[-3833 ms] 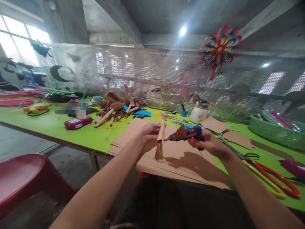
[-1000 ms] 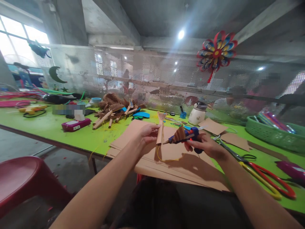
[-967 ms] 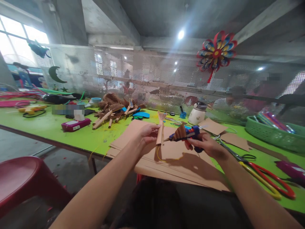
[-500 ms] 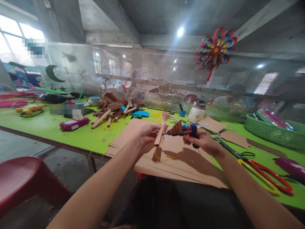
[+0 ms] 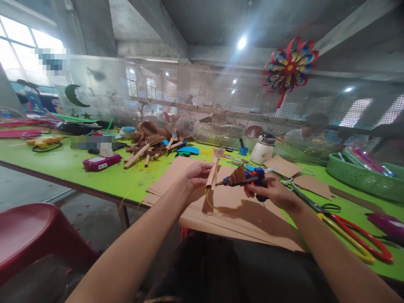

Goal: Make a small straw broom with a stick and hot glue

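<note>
My left hand (image 5: 198,179) pinches a rolled brown paper tube (image 5: 212,176) whose top end is cut into a fringe. A yellow string (image 5: 217,208) hangs from the tube's lower end and loops over the sheets. My right hand (image 5: 273,189) is wrapped round a blue hot glue gun (image 5: 257,173) with a small red light on it. A piece of pleated brown paper (image 5: 238,174) sits around the gun's front part. The nozzle points left, close to the tube but slightly apart from it. Under both hands lies a stack of brown paper sheets (image 5: 192,219).
Large scissors (image 5: 347,235) with red and yellow handles lie at right, before a green basket (image 5: 356,174). A pale jar (image 5: 262,149) stands behind. At left are a pile of brown paper pieces (image 5: 148,145), a purple power strip (image 5: 102,162) and a red stool (image 5: 28,231).
The glue gun's nozzle has drawn back from the tube and now shows clear of it, lower down. My left hand keeps hold of the tube. The whole view has shifted slightly.
</note>
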The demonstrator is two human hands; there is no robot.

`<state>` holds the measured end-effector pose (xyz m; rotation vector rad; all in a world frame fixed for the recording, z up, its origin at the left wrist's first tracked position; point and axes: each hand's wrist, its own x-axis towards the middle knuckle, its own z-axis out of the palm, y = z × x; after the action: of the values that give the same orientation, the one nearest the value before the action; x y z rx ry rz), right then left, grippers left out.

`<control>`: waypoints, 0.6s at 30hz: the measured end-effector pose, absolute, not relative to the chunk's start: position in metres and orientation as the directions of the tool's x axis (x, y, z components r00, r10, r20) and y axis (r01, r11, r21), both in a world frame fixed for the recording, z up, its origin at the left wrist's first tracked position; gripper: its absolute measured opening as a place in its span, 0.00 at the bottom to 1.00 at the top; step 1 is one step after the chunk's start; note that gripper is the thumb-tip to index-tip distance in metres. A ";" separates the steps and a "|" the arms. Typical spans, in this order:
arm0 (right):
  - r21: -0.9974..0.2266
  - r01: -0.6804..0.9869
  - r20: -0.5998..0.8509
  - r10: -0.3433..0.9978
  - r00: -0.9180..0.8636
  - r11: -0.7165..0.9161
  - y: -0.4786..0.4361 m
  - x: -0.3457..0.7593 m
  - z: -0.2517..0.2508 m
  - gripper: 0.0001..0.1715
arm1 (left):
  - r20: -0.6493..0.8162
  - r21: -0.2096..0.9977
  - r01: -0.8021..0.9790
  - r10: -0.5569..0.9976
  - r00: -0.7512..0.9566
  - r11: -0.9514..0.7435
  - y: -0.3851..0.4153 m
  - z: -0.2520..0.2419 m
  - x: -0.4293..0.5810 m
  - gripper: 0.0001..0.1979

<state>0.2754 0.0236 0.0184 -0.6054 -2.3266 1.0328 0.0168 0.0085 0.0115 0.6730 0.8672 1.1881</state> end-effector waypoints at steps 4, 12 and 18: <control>-0.783 0.173 0.265 0.572 -0.777 0.597 0.024 0.276 0.016 0.18 | -0.183 0.821 -0.524 0.974 0.134 0.227 0.007 0.012 0.017 0.08; -0.779 0.100 0.297 0.505 -0.811 0.619 0.025 0.276 0.017 0.18 | -0.172 0.836 -0.525 0.985 0.027 0.160 0.005 0.016 0.017 0.05; -0.836 -0.010 0.425 0.636 -0.644 0.548 0.029 0.280 0.020 0.17 | -0.050 0.870 -0.493 0.998 -0.032 0.028 -0.001 0.017 0.022 0.01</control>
<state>0.2802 0.0294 0.0198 -0.5031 -2.0410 1.1086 0.0220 -0.0008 0.0174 0.7735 0.8704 1.4114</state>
